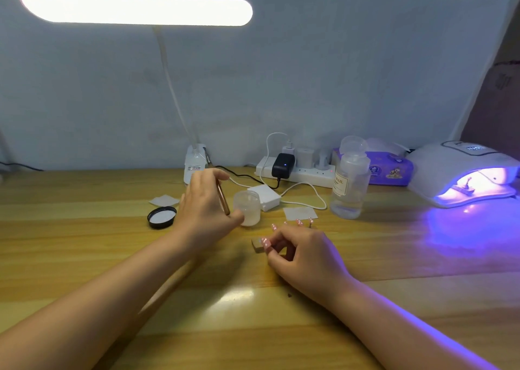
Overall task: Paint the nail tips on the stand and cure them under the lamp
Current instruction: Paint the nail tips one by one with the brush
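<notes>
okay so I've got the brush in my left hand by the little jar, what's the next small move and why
Probably dip the brush into the open jar: your left hand holds it right beside the jar, whose black lid lies off on the table. Your right hand already pinches a nail tip on its stand, ready for paint.

Table centre: jar [249,208], with its lid [162,217] to the left.
Before the jar, to the right: stand [260,245] with nail tips [266,242].
Far right: curing lamp [461,172].
Left of curing lamp: bottle [349,185].
Behind the bottle: power strip [298,172].
Back centre: desk lamp [194,164].
</notes>
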